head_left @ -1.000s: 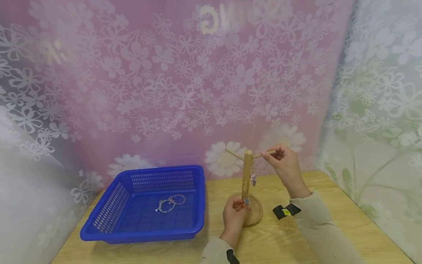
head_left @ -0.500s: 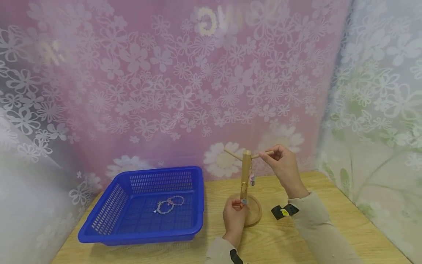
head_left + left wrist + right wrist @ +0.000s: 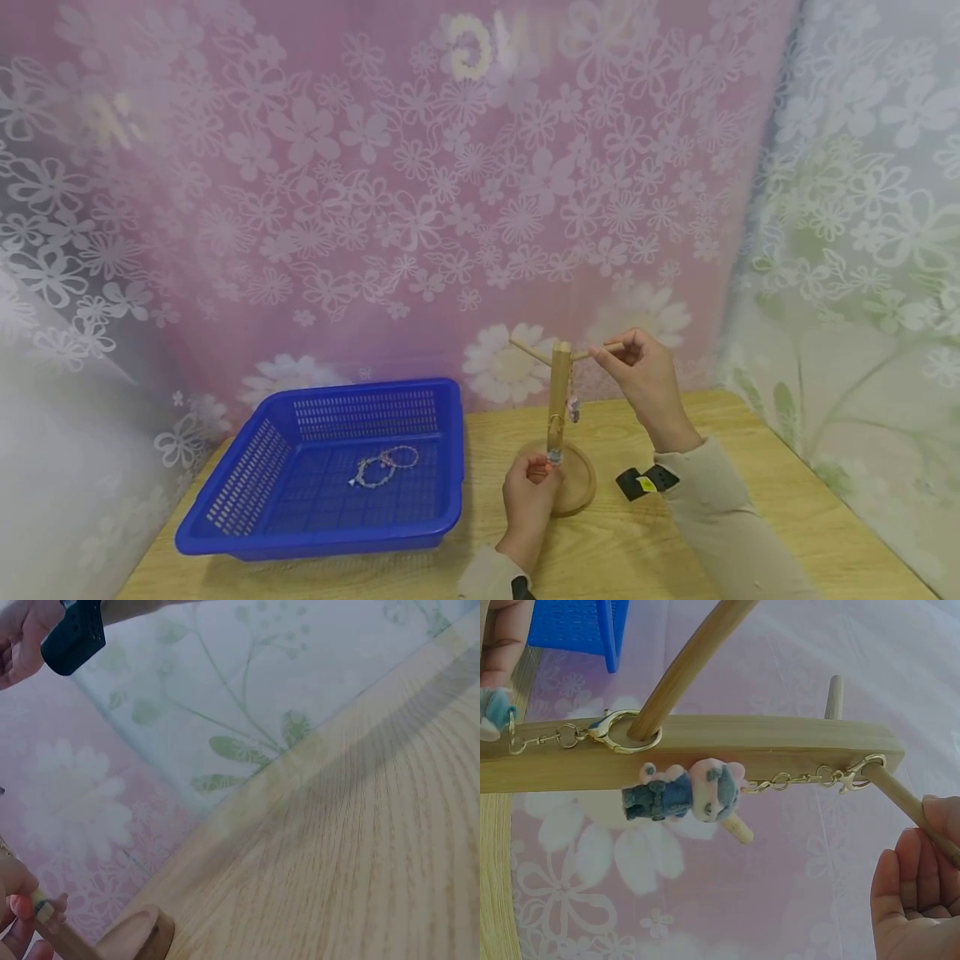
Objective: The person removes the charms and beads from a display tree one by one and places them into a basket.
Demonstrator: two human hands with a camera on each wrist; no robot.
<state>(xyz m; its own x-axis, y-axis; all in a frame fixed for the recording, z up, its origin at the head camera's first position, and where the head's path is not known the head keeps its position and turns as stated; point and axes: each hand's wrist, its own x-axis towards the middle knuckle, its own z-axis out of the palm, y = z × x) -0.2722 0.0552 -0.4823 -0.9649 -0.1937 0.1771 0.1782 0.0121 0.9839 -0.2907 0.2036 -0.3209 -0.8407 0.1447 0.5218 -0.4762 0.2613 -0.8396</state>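
A wooden peg stand (image 3: 560, 385) rises from its round base (image 3: 581, 487) right of the basket. My right hand (image 3: 651, 375) pinches the end of its upper right peg (image 3: 900, 795). From that peg, near the post, hangs a keychain (image 3: 682, 791) with a small pink animal figure in blue clothes. My left hand (image 3: 531, 492) pinches the little figure of a second keychain (image 3: 493, 712) low beside the post. That one's gold clasp (image 3: 622, 731) loops round a lower peg (image 3: 690, 667). In the left wrist view, the left fingertips (image 3: 21, 906) hold this figure, partly cut off by the edge.
To the left stands a blue plastic basket (image 3: 322, 529) with two beaded bracelets (image 3: 375, 472) lying inside. Another peg (image 3: 529, 351) juts from the post's upper left. A flowered curtain (image 3: 420, 208) hangs behind the wooden table (image 3: 750, 483).
The figure in my left fingers has shifted and turned slightly against the post. My right hand keeps its hold on the peg. The whole head view has drifted a little.
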